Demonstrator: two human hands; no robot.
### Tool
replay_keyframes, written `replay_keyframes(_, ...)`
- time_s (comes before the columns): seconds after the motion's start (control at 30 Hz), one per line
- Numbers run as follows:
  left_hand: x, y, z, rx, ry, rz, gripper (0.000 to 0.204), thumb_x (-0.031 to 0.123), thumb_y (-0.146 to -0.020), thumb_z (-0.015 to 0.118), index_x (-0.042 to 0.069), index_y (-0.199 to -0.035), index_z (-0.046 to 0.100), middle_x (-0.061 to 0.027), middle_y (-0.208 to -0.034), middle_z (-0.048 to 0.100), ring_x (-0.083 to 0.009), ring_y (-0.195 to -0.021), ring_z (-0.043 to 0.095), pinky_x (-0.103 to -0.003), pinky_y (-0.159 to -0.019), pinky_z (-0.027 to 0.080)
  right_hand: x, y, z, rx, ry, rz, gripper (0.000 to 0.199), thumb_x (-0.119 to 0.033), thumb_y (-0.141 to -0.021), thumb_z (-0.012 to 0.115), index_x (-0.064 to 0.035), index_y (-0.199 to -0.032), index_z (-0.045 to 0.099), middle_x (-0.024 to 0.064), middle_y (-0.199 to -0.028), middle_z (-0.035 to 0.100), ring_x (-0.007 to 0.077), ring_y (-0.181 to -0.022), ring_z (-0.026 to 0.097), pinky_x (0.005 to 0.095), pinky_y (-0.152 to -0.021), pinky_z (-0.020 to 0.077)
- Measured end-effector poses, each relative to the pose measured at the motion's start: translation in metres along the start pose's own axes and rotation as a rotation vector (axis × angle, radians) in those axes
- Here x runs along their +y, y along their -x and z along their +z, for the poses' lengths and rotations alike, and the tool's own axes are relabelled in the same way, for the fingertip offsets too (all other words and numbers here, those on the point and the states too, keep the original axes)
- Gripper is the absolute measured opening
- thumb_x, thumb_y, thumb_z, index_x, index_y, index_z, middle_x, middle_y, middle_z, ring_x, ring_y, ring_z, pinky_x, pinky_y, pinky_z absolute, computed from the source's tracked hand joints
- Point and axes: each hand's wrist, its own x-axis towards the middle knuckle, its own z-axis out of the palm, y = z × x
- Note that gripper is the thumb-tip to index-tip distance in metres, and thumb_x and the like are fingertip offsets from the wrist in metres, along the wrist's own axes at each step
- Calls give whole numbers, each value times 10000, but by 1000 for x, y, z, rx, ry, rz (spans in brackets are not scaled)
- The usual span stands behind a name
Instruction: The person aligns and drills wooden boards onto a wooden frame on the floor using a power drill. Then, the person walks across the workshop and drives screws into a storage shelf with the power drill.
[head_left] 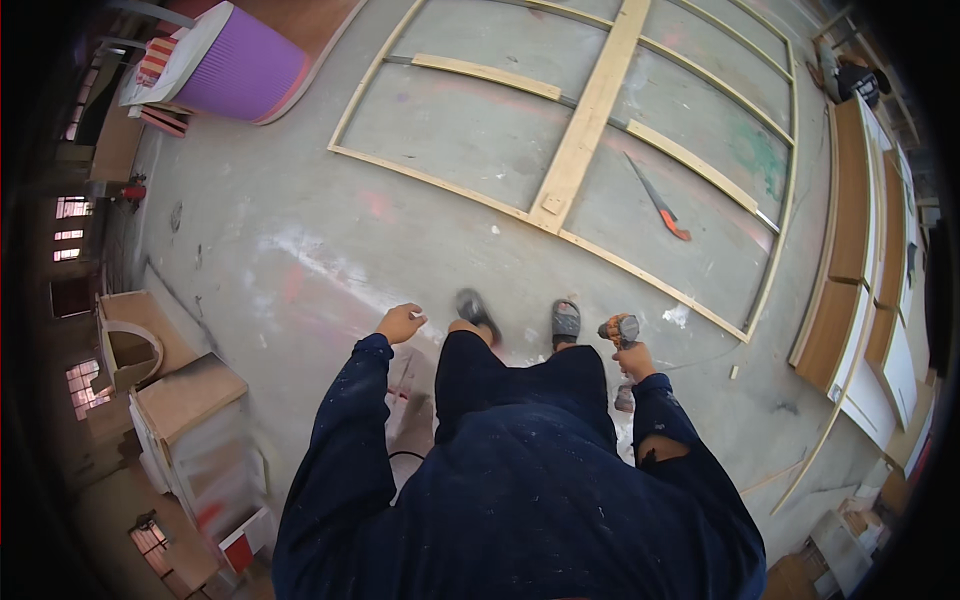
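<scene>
My right hand (pixel 634 362) is wrapped round the grip of an orange and black cordless drill (pixel 619 329), held beside my right leg. My left hand (pixel 401 323) hangs out to the left over the floor with its fingers curled together. Whatever those fingers may hold is too small to make out. Ahead on the floor lies a large wooden frame (pixel 440 181) of thin battens, with a wide plank (pixel 592 115) across its middle. A handsaw (pixel 658 203) with an orange handle rests on the floor inside the frame's right part.
Curved wood-faced panels (pixel 828 330) are stacked at the right, with a thin strip (pixel 815 455) beside them. A purple ribbed round piece (pixel 245 65) stands at the far left. Boxes (pixel 190 395) sit at the near left. Another person (pixel 857 80) is crouched at the far right.
</scene>
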Motion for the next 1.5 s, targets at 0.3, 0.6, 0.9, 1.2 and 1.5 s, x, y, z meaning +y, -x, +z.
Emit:
replay_keyframes(0.3, -21, -175, -80, -351, -652, 149, 394, 343, -785, 588, 55, -1054, 599, -179, -1034, 627, -352, -984, 586, -431, -850, 463, -91, -36, 21, 304, 346, -100, 256, -156, -609, 654, 52, -756, 625, 269, -778, 623, 417, -812, 612, 447, -710, 499)
replay_keyframes(0.6, 93, -300, -49, -188, -680, 732, 242, 269, -781, 596, 80, -928, 629, -119, -957, 627, -297, -970, 565, -474, -811, 417, -160, -132, 74, 351, 192, -82, 371, -298, -667, 671, 42, -811, 639, 267, -804, 626, 413, -818, 613, 442, -699, 496)
replay_keyframes(0.9, 98, -441, 99, -68, -622, 614, 299, 289, -772, 625, 40, -936, 637, -164, -956, 591, -326, -1014, 512, -445, -863, 379, -178, -312, 124, 464, 71, -188, 400, -354, -746, 638, 25, -874, 649, 257, -819, 634, 402, -838, 614, 420, -717, 491)
replay_keyframes(1.2, 115, -541, 212, 87, -232, 443, 779, 360, -771, 673, -101, -1288, 317, -259, -1153, 489, -365, -1105, 474, -425, -934, 386, -162, -411, 139, 519, 68, -256, 357, -322, -750, 645, 3, -896, 653, 241, -793, 639, 385, -798, 625, 406, -694, 496)
replay_keyframes(1.5, 137, -586, 228, -40, -11, 509, 920, 342, -742, 718, 62, -1424, 167, -281, -1114, 509, -390, -936, 585, -418, -810, 483, -167, -430, 130, 519, 119, -297, 289, -228, -724, 638, 42, -828, 631, 186, -673, 618, 299, -628, 626, 376, -612, 496)
